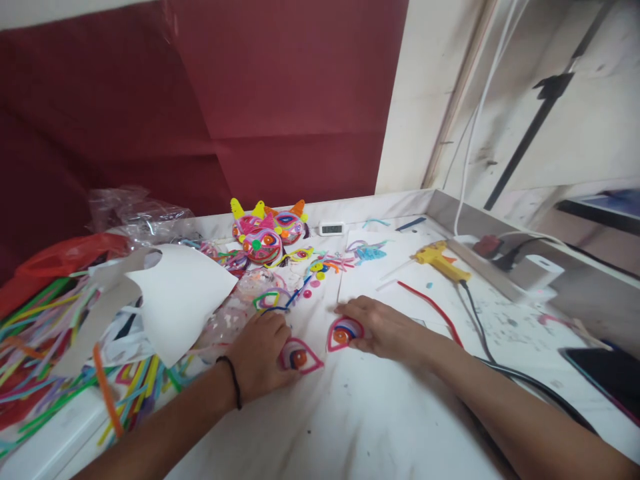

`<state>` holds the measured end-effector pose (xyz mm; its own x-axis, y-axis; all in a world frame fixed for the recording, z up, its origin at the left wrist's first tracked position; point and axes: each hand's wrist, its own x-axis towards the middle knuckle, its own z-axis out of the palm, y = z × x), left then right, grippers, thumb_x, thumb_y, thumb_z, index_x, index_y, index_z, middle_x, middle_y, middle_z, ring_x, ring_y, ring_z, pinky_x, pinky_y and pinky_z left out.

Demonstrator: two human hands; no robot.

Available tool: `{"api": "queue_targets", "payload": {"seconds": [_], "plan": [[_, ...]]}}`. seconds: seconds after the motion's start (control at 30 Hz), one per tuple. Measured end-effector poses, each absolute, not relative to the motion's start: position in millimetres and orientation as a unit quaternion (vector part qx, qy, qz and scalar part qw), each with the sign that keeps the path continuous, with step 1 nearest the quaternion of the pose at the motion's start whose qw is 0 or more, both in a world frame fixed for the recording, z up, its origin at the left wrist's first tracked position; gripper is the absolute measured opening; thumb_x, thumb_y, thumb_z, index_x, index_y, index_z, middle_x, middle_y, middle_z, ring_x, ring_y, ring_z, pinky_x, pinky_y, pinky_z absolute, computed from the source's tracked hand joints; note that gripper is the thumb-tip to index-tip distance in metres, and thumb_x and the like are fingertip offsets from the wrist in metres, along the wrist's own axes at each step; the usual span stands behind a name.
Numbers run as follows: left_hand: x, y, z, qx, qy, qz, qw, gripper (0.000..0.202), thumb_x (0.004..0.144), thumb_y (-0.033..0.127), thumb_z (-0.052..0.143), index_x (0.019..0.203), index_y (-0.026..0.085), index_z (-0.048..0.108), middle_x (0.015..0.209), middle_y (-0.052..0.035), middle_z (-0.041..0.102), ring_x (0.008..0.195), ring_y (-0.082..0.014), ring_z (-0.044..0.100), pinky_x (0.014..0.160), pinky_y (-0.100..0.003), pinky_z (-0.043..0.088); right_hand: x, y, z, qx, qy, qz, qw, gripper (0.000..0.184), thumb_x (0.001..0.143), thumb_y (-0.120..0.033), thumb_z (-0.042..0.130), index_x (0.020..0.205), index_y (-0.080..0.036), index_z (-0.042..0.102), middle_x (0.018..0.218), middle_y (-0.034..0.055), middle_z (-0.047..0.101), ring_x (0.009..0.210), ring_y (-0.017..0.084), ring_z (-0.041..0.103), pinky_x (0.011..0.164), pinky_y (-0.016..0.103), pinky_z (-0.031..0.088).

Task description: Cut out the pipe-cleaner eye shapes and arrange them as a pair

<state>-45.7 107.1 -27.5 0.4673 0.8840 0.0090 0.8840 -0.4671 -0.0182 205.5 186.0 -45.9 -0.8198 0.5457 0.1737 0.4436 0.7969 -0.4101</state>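
Two eye shapes made of coiled fuzzy craft stems lie on the white table, both outlined in pink with an orange centre. My left hand [265, 353], with a black band at its wrist, pinches the left stem eye [301, 359] by its outer side, thumb and fingers around it. On the other side my right hand [383, 327] grips the right stem eye [345, 333] at its rounded end. The pointed tips of both eyes show. A small green and yellow stem loop [267, 301] lies just beyond my left hand.
Finished stem faces [263, 245] with horns stand at the back near a small digital display [331, 229]. A yellow glue gun [443, 260] lies right, its cord trailing. Loose craft stems [40, 373] and cut white card [180, 300] crowd the left. A power strip [487, 267] and phone [607, 377] are right.
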Motion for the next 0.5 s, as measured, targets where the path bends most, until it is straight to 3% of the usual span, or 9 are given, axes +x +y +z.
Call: {"api": "queue_targets", "payload": {"seconds": [0.13,0.27,0.5], "plan": [[-46.2,96.9,-34.7,-0.846,-0.532,-0.040,0.017,0.047,0.076,0.050,0.062,0.101,0.011,0.059,0.108,-0.0157,0.060,0.100,-0.0327,0.054,0.086,-0.050,0.042,204.6,186.1,-43.4,-0.262,-0.940,0.171,0.138,0.052,0.076,-0.013,0.068,0.125,-0.011,0.051,0.111,0.0136,0.060,0.101,0.028,0.054,0.086,0.038,0.046],[-52.1,93.3,-47.1,-0.854,-0.515,-0.076,0.011,0.054,0.079,0.039,0.061,0.125,0.015,0.046,0.121,-0.0115,0.059,0.113,-0.0270,0.052,0.095,-0.044,0.042,206.8,184.4,-42.5,-0.261,-0.942,0.165,0.133,0.054,0.075,-0.013,0.068,0.126,-0.012,0.050,0.111,0.0124,0.060,0.100,0.027,0.054,0.086,0.037,0.046],[-54.1,91.5,-57.4,-0.835,-0.535,-0.124,0.040,0.059,0.076,0.029,0.064,0.128,0.012,0.044,0.110,-0.0135,0.064,0.100,-0.0279,0.059,0.087,-0.046,0.047,207.0,180.9,-37.3,-0.278,-0.939,0.158,0.125,0.059,0.074,-0.011,0.069,0.129,-0.010,0.049,0.112,0.0135,0.060,0.101,0.027,0.055,0.085,0.037,0.046]]}}
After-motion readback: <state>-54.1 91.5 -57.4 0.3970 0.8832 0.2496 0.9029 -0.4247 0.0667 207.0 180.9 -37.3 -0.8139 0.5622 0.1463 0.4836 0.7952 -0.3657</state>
